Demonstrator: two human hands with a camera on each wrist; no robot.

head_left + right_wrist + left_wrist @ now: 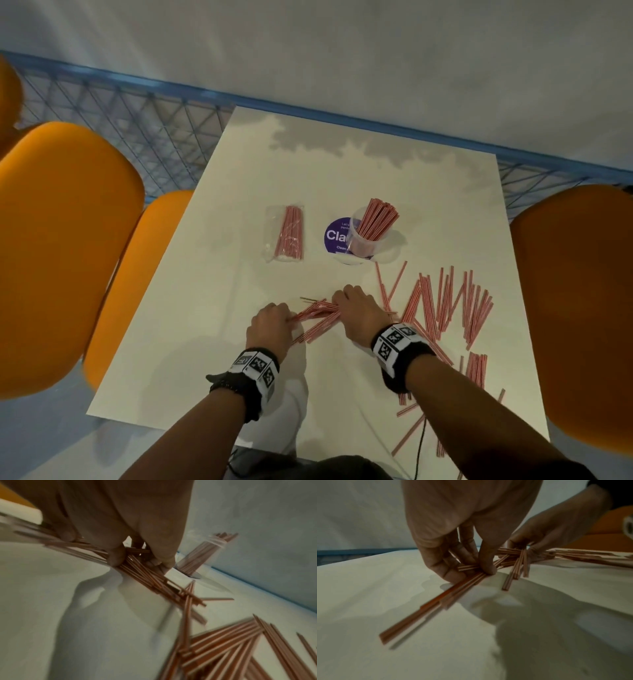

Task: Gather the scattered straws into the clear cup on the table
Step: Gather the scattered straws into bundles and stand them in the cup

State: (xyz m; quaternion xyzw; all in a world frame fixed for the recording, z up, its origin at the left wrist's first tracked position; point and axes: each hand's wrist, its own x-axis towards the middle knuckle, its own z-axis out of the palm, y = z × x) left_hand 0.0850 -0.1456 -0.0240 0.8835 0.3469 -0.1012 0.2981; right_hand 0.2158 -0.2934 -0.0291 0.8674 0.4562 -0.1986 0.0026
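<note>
A bunch of red-and-white striped straws (317, 317) lies on the white table (212, 308) between my hands. My left hand (270, 325) pinches one end of it, thumb and fingers (452, 573) curled round the straws (436, 601). My right hand (358, 315) grips the other end of the bunch (140, 572). The clear cup (368, 236) stands farther back, holding several straws upright; in the right wrist view the cup (202, 555) is blurred. Many loose straws (452, 305) lie scattered to the right (231, 642).
A clear bag of straws (286, 233) lies left of the cup. A purple round sticker (335, 234) sits by the cup's base. Orange chairs (65, 246) flank the table on both sides (579, 308). More straws (476, 370) lie near the front right edge.
</note>
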